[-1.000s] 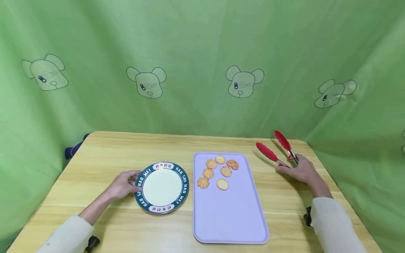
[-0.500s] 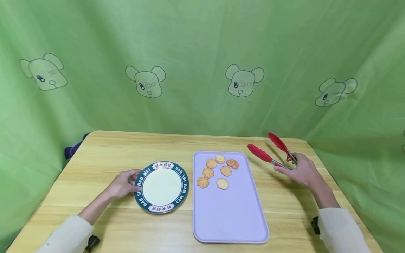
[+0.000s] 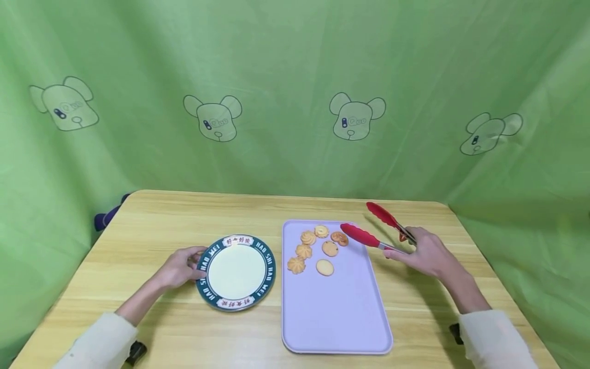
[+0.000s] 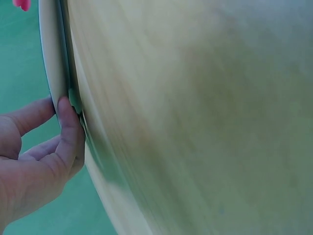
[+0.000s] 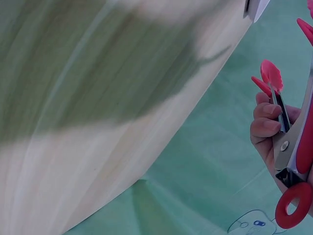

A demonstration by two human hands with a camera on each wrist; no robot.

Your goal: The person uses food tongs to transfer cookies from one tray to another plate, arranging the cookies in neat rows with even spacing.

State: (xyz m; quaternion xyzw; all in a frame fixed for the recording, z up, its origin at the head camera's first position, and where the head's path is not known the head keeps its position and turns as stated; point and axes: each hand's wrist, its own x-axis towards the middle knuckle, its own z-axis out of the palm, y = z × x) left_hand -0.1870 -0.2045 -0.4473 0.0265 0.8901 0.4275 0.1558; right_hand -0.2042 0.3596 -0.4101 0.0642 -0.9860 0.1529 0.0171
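Note:
My left hand (image 3: 180, 269) pinches the left rim of a round plate (image 3: 236, 271) with a dark green lettered border. In the left wrist view, the thumb and fingers (image 4: 71, 129) lie on either side of the plate's edge. My right hand (image 3: 428, 253) grips metal tongs with red tips (image 3: 361, 237), spread apart. One tip hangs over the upper right edge of a lilac tray (image 3: 336, 318), close to a pretzel-shaped cookie (image 3: 339, 238). Several other cookies (image 3: 303, 251) lie on the tray's far half. A red pull ring (image 5: 293, 205) shows at the tongs' end in the right wrist view.
The tray stands right of the plate on a light wooden table (image 3: 221, 210). A green curtain (image 3: 286, 159) with printed bear heads hangs behind and along both sides. Something dark blue (image 3: 108, 218) sticks out past the table's left rear edge.
My right hand has carried the tongs leftward, from beside the tray to over its upper right edge. The left hand, plate and cookies stay in place.

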